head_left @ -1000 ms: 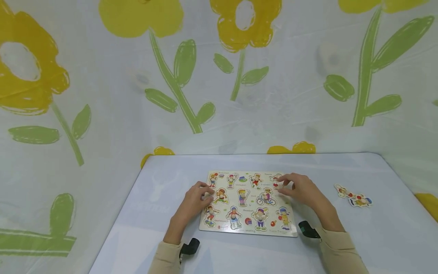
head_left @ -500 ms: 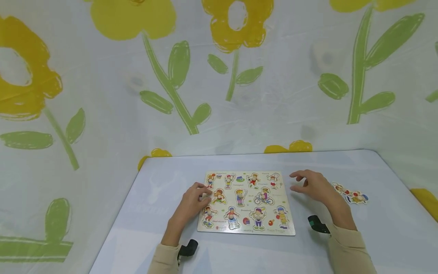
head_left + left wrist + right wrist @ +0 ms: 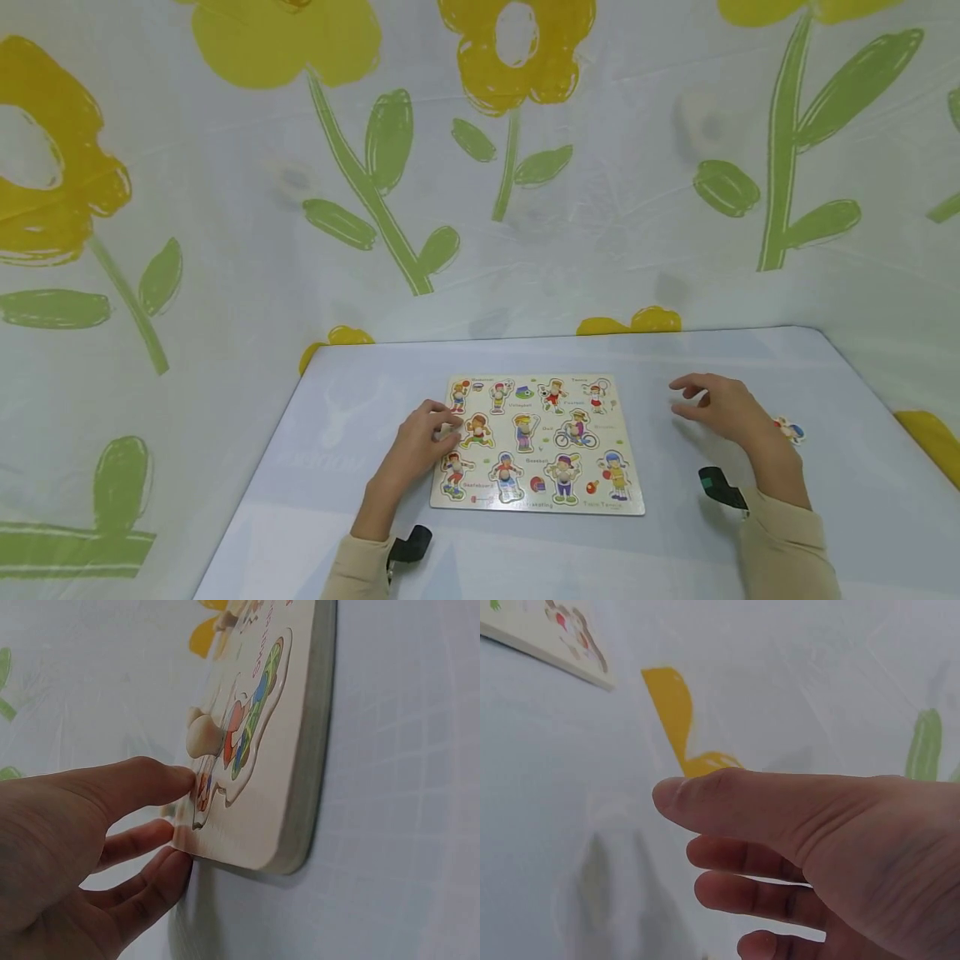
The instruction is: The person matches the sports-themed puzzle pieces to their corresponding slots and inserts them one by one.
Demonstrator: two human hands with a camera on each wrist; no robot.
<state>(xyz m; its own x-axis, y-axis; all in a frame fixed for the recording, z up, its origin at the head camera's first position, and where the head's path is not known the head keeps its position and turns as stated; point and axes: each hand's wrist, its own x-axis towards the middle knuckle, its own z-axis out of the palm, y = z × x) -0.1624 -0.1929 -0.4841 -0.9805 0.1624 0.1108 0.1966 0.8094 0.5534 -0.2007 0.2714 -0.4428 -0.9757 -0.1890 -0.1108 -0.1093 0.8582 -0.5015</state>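
Observation:
A knobbed wooden puzzle board point(image 3: 551, 492) with sports figures lies on the table. My left hand point(image 3: 418, 446) holds its left edge; in the left wrist view the thumb point(image 3: 169, 780) lies over the board's face beside the skateboarder piece point(image 3: 244, 735) and the fingers point(image 3: 154, 896) are at the edge. To the right of the board, my right hand point(image 3: 723, 408) is in the air, holding nothing, its fingers loosely bent and thumb apart. Behind its wrist, a loose puzzle piece point(image 3: 791, 429) is partly hidden. The tennis player piece point(image 3: 597, 397) sits at the board's upper right.
The white table point(image 3: 525, 558) extends around the board, up to a flower-printed cloth backdrop point(image 3: 600, 250) behind. Dark wrist cameras point(image 3: 411, 546) are strapped on both arms, the right one point(image 3: 722, 487) low over the table.
My right hand has left the tennis player piece and moved right, away from the board, its arm now covering part of the loose pieces. My left hand stays at the board's left edge.

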